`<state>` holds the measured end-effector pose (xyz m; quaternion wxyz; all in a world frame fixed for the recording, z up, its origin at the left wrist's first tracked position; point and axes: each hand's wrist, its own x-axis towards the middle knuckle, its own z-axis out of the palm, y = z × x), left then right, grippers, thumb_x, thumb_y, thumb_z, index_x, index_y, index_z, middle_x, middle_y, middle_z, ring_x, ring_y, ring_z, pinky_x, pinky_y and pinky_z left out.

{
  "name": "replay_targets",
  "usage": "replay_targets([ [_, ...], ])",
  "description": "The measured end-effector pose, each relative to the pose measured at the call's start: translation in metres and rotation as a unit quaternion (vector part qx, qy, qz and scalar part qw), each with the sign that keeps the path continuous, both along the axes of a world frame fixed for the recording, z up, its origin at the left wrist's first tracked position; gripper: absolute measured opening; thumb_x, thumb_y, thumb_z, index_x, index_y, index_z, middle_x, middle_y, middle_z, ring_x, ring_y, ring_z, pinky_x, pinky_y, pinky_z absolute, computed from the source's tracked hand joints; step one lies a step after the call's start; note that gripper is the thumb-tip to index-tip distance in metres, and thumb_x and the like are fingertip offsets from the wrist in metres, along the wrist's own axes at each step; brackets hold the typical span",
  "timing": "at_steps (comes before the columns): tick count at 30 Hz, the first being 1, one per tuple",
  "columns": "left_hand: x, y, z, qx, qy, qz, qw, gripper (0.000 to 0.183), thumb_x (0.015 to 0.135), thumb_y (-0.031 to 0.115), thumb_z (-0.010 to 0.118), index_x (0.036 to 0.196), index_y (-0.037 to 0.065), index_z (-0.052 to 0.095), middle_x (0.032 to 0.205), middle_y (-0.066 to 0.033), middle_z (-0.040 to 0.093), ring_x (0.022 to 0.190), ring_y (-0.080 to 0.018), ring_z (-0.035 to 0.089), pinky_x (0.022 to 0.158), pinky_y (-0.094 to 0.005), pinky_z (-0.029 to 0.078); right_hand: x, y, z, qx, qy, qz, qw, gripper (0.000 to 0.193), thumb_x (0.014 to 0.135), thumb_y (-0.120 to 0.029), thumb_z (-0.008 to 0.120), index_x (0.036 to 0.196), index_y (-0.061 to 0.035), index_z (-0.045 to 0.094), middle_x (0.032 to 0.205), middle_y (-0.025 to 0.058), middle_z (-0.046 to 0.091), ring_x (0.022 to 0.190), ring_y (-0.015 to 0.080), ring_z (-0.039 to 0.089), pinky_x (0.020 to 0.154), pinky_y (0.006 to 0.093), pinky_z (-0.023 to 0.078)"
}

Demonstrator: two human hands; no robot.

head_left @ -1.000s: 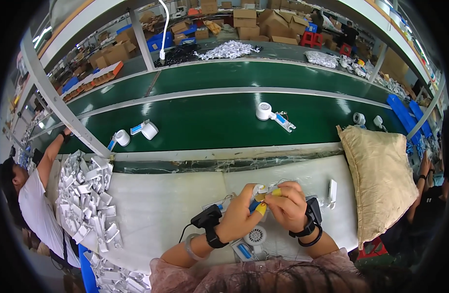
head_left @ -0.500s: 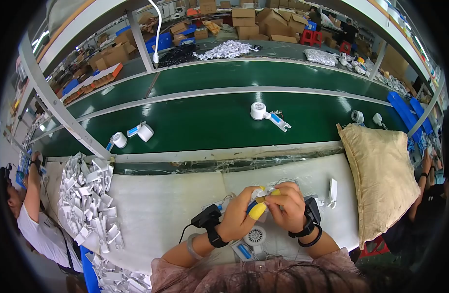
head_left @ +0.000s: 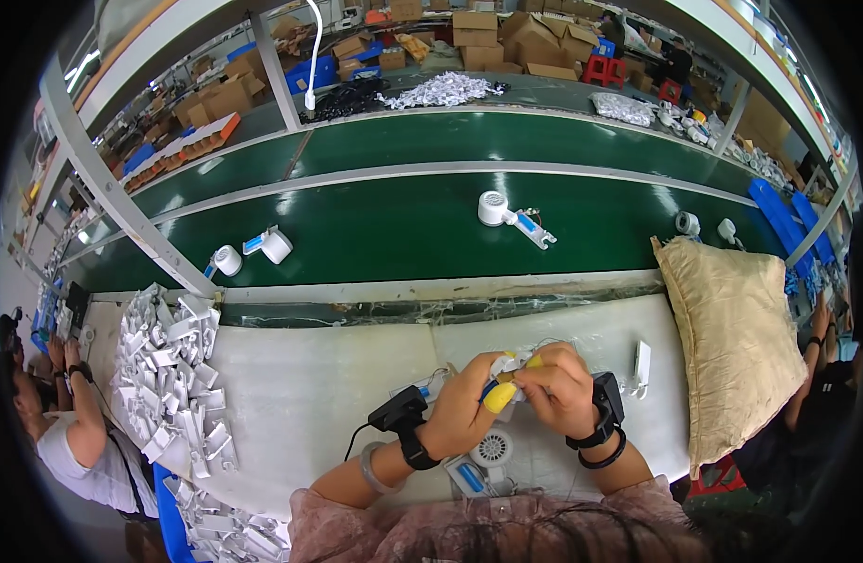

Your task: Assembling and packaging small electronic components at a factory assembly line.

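Observation:
Over the padded bench, both my hands meet around a small white part (head_left: 517, 362) with a bit of blue showing; its full shape is hidden by fingers. My left hand (head_left: 460, 409) is closed on its left side, with a yellow cover (head_left: 499, 397) on the thumb. Pinched against the same part is my right hand (head_left: 561, 387), yellow showing at a fingertip. Just below lies a white fan head (head_left: 493, 448) with a round grille, beside a blue battery (head_left: 470, 478) in a white handle. A white plastic casing (head_left: 643, 370) rests right of my right hand.
A pile of white casings (head_left: 174, 375) covers the bench's left, above a blue bin (head_left: 173, 521) of more. White fan units (head_left: 493, 208) lie on the green conveyor (head_left: 385, 230). A beige sack (head_left: 732, 347) stands at right. Co-workers (head_left: 89, 460) sit on both sides.
My hands still hold the small part; the right hand has shifted slightly right and its fingers have turned. The co-worker at left has lowered an arm. The view has tilted slightly.

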<state>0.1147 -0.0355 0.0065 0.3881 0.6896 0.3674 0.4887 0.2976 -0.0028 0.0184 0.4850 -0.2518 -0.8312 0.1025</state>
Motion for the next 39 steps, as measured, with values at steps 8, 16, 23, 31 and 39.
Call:
replay_targets([
  [8, 0.001, -0.002, -0.004, -0.03, -0.008, 0.008, 0.999, 0.032, 0.091, 0.012, 0.053, 0.121, -0.001, 0.049, 0.098, -0.0197, 0.063, 0.088, -0.0362, 0.064, 0.075, -0.0367, 0.05, -0.005, -0.002, -0.004, 0.02, 0.02, -0.016, 0.999, 0.024, 0.068, 0.001, 0.074, 0.089, -0.0065, 0.067, 0.082, 0.0069, 0.059, 0.073, 0.0261, 0.059, 0.064, 0.0354, 0.047],
  [16, -0.005, 0.007, -0.004, -0.069, 0.025, 0.015, 0.997, 0.022, 0.092, 0.01, 0.05, 0.112, 0.001, 0.051, 0.089, -0.0178, 0.063, 0.075, -0.0334, 0.065, 0.064, -0.0349, 0.049, -0.015, -0.005, -0.006, 0.037, 0.014, -0.065, 0.997, 0.024, 0.068, 0.001, 0.074, 0.089, -0.0069, 0.067, 0.081, 0.0065, 0.059, 0.07, 0.0257, 0.059, 0.063, 0.0357, 0.047],
  [23, -0.046, 0.062, 0.002, -0.201, -0.069, 0.019, 0.977, 0.02, 0.1, 0.022, 0.043, 0.103, 0.004, 0.052, 0.074, -0.0028, 0.059, 0.055, -0.0091, 0.054, 0.047, -0.0232, 0.044, -0.007, 0.047, 0.031, -0.073, -0.088, -0.046, 0.992, 0.013, 0.078, -0.008, 0.07, 0.089, -0.0053, 0.066, 0.082, 0.0118, 0.065, 0.072, 0.0295, 0.063, 0.064, 0.0381, 0.048],
  [31, -0.186, 0.202, -0.093, -0.086, -0.005, 0.249, 0.965, 0.024, 0.094, 0.025, 0.05, 0.088, 0.002, 0.058, 0.071, -0.0072, 0.061, 0.06, -0.0166, 0.06, 0.053, -0.0334, 0.047, 0.017, 0.207, -0.06, -0.152, -0.287, -0.251, 0.912, 0.047, 0.075, -0.032, 0.076, 0.113, -0.0088, 0.061, 0.111, 0.0163, 0.06, 0.101, 0.0351, 0.059, 0.084, 0.0434, 0.051],
  [39, -0.143, 0.183, -0.068, 0.146, 0.299, 0.462, 0.822, 0.05, 0.079, 0.004, 0.064, 0.126, -0.001, 0.048, 0.138, -0.0191, 0.041, 0.128, -0.0365, 0.039, 0.106, -0.0449, 0.03, -0.004, 0.257, -0.105, -0.07, -0.321, -0.381, 0.865, 0.045, 0.075, -0.043, 0.07, 0.101, -0.0064, 0.063, 0.102, 0.0165, 0.063, 0.096, 0.0353, 0.061, 0.074, 0.0498, 0.05],
])
